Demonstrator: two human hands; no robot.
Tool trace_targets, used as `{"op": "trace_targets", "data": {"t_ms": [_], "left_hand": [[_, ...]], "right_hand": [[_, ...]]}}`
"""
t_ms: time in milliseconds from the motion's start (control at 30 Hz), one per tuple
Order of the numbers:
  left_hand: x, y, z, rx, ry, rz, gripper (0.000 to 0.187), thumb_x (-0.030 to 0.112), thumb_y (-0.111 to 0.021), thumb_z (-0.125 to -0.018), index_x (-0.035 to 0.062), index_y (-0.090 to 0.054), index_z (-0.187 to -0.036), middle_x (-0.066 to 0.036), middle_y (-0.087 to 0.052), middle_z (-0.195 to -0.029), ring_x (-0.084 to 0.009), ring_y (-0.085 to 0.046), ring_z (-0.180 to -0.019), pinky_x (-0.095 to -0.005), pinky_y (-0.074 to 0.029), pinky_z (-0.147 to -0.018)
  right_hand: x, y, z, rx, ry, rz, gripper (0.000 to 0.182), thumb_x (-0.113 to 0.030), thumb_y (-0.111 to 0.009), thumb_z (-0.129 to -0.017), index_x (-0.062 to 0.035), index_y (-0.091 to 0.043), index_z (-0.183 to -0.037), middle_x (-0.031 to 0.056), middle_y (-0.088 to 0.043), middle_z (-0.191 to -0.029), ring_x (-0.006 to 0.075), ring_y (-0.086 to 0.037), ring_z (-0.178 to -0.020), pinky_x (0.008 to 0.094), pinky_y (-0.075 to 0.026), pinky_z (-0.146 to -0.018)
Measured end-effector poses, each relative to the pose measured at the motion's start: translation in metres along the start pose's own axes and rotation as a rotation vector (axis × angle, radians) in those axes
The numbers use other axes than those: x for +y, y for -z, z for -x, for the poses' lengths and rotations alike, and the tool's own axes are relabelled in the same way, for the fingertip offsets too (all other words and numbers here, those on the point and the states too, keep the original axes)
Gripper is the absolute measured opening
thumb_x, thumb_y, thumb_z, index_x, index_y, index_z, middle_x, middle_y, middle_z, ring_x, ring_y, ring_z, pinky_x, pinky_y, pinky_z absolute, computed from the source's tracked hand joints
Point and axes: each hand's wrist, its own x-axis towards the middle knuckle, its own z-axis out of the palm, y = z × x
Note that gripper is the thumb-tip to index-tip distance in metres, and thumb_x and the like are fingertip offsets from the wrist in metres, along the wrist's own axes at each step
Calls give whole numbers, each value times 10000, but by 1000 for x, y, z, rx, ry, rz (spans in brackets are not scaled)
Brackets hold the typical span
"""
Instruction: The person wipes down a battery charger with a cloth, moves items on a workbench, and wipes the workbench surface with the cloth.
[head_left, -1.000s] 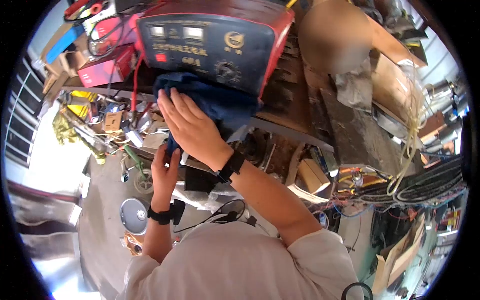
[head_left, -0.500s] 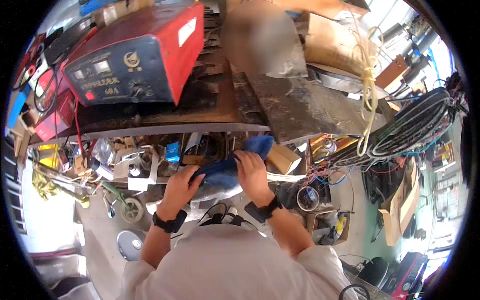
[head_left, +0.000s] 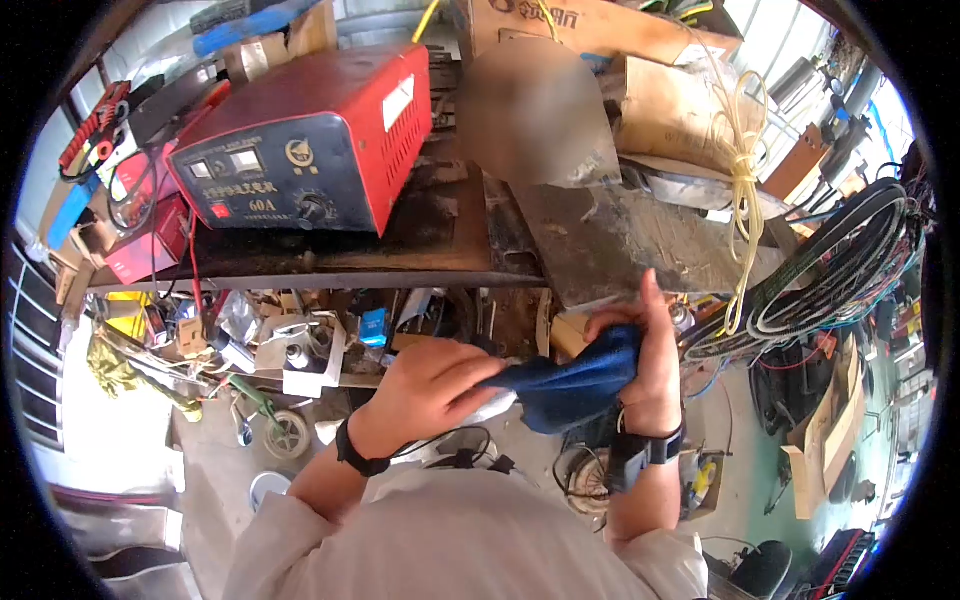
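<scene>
A dark blue cloth (head_left: 575,385) is stretched between my two hands, in front of my body and below the bench edge. My left hand (head_left: 425,390) is closed on its narrow left end, with the fingertips pinched together. At the cloth's wide right end is my right hand (head_left: 655,370), fingers curled over the fabric and thumb sticking up. The lower part of the cloth hangs in a loose fold between them. Each wrist carries a black band.
On the bench stands a red and black charger (head_left: 300,145) marked 60A. Cardboard boxes (head_left: 670,105), a tied cream cord (head_left: 742,165) and a black cable coil (head_left: 840,270) lie to the right. Below is a cluttered shelf (head_left: 345,380). A small wheel (head_left: 287,434) is on the floor.
Both hands have moved right with the cloth, the right hand farther, so they are wider apart. The cloth is now pulled out between them, and my right thumb points up.
</scene>
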Motion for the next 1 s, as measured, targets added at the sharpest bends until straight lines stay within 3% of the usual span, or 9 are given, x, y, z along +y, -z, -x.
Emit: {"op": "trace_targets", "data": {"t_ms": [67,100,200,333,467,633,833,867,1000], "left_hand": [[2,5,4,-56,8,-2,343,111,-785,-690,78,-646,-1002,-98,-643,-879,-292,-627,-762,-372,-512,-636],[6,10,1,-62,-3,-14,364,99,-784,-688,69,-642,-1022,-93,-642,-914,-284,-629,-798,-369,-509,-654],[4,42,-4,98,-104,-351,351,144,-763,-716,76,-645,-1040,-70,-637,-1003,-252,-623,-837,-356,-490,-721],[-3,121,-56,305,-9,-715,406,149,-732,-752,72,-622,-1135,-110,-575,-1191,-318,-540,-1121,-433,-424,-946],[-37,141,-91,250,2,-680,419,187,-680,-820,72,-592,-1213,-123,-539,-1279,-315,-459,-1252,-411,-366,-1040],[-68,144,-107,231,-29,-637,399,265,-687,-784,42,-605,-1105,-141,-615,-1074,-352,-560,-1027,-406,-434,-904],[-72,139,-115,244,-7,-663,375,250,-702,-772,49,-617,-1076,-136,-626,-1056,-340,-570,-1017,-397,-445,-888],[-72,137,-115,260,-9,-664,357,236,-707,-763,55,-620,-1058,-130,-630,-1028,-339,-571,-998,-403,-449,-874],[-75,135,-117,301,-30,-658,314,199,-722,-741,73,-632,-1015,-118,-636,-973,-339,-577,-954,-413,-458,-843]], "right_hand": [[1,-1,-7,-6,-154,-67,596,-540,-514,-896,29,-606,-742,151,-593,-587,203,-567,-538,277,-459,-540],[1,-3,-5,-39,-101,-93,493,-453,-553,-893,8,-605,-725,149,-596,-598,204,-563,-529,280,-455,-529],[2,0,-6,-68,51,56,436,-354,-509,-925,31,-613,-750,123,-592,-576,185,-575,-540,285,-457,-542],[8,-26,11,28,159,60,430,-329,-498,-922,37,-614,-728,118,-588,-553,179,-562,-506,274,-445,-526],[14,-55,21,45,260,98,448,-331,-488,-918,39,-616,-701,116,-586,-541,172,-551,-488,273,-434,-518],[33,-78,22,23,362,44,422,-310,-497,-934,29,-599,-705,120,-616,-616,170,-552,-497,288,-431,-502],[61,-111,23,-188,398,24,468,-292,-465,-973,49,-628,-696,97,-630,-620,149,-566,-527,270,-427,-540],[67,-110,17,-236,342,90,425,-285,-435,-973,48,-609,-775,126,-623,-682,173,-553,-546,283,-424,-565],[79,-125,10,-292,326,99,537,-421,-459,-981,53,-618,-787,118,-607,-636,171,-574,-596,277,-432,-648]]}}
